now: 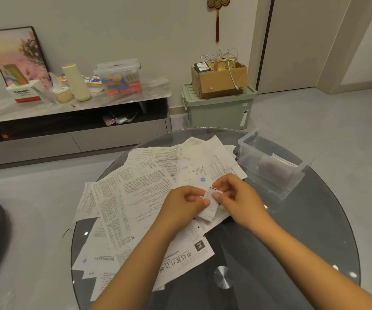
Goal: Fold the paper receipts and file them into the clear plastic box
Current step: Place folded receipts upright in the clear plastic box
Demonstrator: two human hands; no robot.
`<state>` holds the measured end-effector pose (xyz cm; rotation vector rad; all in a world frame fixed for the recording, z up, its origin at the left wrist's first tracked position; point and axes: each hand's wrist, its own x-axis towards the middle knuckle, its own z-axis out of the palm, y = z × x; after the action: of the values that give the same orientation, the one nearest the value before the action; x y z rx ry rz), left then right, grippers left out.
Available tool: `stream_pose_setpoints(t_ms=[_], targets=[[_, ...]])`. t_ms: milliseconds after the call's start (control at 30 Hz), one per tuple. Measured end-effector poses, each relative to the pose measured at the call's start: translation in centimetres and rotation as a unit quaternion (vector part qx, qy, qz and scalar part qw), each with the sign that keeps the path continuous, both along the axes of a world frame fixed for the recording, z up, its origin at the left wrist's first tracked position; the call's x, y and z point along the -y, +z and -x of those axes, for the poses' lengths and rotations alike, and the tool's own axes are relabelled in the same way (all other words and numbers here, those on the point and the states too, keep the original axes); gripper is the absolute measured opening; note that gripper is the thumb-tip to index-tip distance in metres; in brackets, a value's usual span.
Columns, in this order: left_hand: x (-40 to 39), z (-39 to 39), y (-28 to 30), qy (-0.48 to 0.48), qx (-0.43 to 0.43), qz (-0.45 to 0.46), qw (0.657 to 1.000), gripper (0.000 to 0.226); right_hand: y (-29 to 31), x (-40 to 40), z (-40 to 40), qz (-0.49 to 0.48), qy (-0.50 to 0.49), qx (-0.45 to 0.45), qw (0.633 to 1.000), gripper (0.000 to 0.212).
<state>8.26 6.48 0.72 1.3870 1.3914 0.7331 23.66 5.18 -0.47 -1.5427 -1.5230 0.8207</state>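
Early in the task, by the look of it. Left hand [183, 203] and right hand [234, 196] meet over the middle of the round glass table [314, 242], both pinching one small narrow receipt [209, 205] between thumb and curled fingers; it hangs down from the grip over the pile, partly folded or creased at the top, can't tell how many folds are in. Clear plastic box [270, 162] sits at about 2 o'clock from the hands, near the table's far right edge, just beside the paper pile, open on top. Inside it, one folded slip [284, 161] leans toward the box's right end, so at least one piece looks filed; the rest of the box shows only a dark patch, which may be table seen through the plastic, unclear. Loose paper pile [140, 198] spreads from 12 round to 7 o'clock of the hands, many printed sheets overlapping flat and unfolded, plus a large sheet with big printed characters [180, 258] at 6 o'clock under the forearms. So: one in box, one in hand mid-fold, most left to do. Judged next need: finish the crease, then carry it up-right to the box. Risk: thin slip may spring open or drag neighbouring sheets.
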Motion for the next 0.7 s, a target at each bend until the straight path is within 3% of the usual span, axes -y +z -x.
stream_pose_setpoints(t_ms=[167, 367, 533, 700], targets=[[-0.1, -1.5, 1.5, 0.018, 0.073, 0.037, 0.996, 0.022, 1.9, 0.4, -1.1, -0.049, -0.021, -0.11, 0.992, 0.028], [-1.1, -5.5, 3.5, -0.01, 0.107, 0.011, 0.994, 0.016, 3.9, 0.3, -4.0, -0.099, -0.07, -0.167, 0.978, 0.031], [-2.5, -9.3, 4.9, 0.013, 0.229, 0.052, 0.972, 0.016, 4.8, -0.2, -6.8, -0.113, -0.106, -0.151, 0.976, 0.012], [-3.5, -12.4, 5.4, 0.013, 0.266, 0.045, 0.963, 0.019, 5.6, -0.5, -9.0, -0.16, -0.172, -0.099, 0.967, 0.007]])
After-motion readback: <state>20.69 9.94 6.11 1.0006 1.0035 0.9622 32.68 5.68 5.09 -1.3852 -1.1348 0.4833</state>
